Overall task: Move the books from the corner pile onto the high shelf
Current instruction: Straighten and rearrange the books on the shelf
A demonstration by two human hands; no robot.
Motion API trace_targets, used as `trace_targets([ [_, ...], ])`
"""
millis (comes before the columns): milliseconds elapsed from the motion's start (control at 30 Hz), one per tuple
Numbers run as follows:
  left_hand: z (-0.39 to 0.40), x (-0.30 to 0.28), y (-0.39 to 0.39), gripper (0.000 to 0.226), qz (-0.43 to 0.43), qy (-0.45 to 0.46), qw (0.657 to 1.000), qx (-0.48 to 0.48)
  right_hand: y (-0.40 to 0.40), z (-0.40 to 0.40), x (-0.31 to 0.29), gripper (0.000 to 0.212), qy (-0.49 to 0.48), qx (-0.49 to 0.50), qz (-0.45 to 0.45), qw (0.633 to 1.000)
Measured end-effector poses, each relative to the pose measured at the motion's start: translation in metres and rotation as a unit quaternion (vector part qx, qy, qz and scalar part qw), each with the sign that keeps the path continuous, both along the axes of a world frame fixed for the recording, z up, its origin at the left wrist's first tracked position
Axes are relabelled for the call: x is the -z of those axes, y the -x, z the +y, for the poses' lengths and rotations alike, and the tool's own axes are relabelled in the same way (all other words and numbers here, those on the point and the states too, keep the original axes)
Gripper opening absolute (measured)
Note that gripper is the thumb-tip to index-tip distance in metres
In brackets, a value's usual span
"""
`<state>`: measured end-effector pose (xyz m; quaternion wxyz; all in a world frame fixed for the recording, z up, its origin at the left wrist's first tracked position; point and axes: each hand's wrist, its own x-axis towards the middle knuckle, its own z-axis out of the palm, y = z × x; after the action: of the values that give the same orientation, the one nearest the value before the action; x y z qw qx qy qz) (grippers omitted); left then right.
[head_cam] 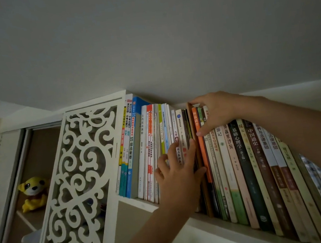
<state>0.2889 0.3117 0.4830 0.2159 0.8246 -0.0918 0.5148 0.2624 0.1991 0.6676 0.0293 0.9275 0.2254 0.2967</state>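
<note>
Head view, looking up: a row of upright books (pixel 228 163) fills the high shelf (pixel 217 223) under the ceiling. The left hand (pixel 178 171) presses spread, straight fingers (pixel 191 151) against spines left of a thin brown book (pixel 196 147). The right hand (pixel 214 111) grips the tops of books beside an orange spine (pixel 201 140). Rightmost books blur and are cut off. A yellow plush toy (pixel 32 192) sits far left, behind a white fretwork panel (pixel 78 180).

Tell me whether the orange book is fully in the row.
In. The orange book stands upright, spine level with its neighbours, between both hands.
</note>
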Motion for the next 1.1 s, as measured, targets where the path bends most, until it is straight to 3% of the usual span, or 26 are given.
trace_targets([
  [100, -0.003, 0.005, 0.002, 0.071, 0.017, 0.007, 0.999, 0.028, 0.001, -0.001, 0.003, 0.076, -0.01, -0.006, 0.0, 1.0],
  [267, -0.003, 0.003, 0.004, 0.064, -0.006, 0.051, 0.996, 0.07, -0.002, 0.0, 0.007, 0.098, -0.027, 0.039, -0.03, 0.998],
  [333, -0.01, 0.001, 0.006, 0.053, -0.065, 0.09, 0.985, 0.128, -0.002, 0.0, 0.008, 0.092, -0.023, 0.043, -0.034, 0.998],
  [433, -0.024, -0.009, 0.005, 0.025, -0.063, 0.182, 0.956, 0.222, 0.0, 0.001, 0.008, 0.082, -0.001, 0.043, -0.028, 0.999],
  [533, -0.033, -0.018, 0.0, 0.015, -0.071, 0.201, 0.962, 0.173, 0.001, -0.001, 0.009, 0.076, 0.011, 0.045, -0.034, 0.998],
  [767, -0.03, -0.037, 0.013, 0.02, -0.022, 0.126, 0.985, 0.119, -0.001, -0.003, 0.014, 0.072, 0.021, 0.044, -0.075, 0.996],
  [833, -0.028, -0.035, 0.025, 0.015, -0.025, 0.14, 0.981, 0.132, -0.001, -0.003, 0.014, 0.065, 0.015, 0.045, -0.067, 0.997],
  [967, -0.006, -0.023, 0.048, 0.015, -0.03, 0.249, 0.949, 0.191, -0.002, -0.003, 0.013, 0.057, 0.018, 0.054, -0.057, 0.997],
  [1100, 0.009, -0.022, 0.047, 0.02, 0.047, 0.226, 0.952, 0.202, -0.002, -0.002, 0.014, 0.066, 0.024, 0.051, -0.077, 0.995],
])
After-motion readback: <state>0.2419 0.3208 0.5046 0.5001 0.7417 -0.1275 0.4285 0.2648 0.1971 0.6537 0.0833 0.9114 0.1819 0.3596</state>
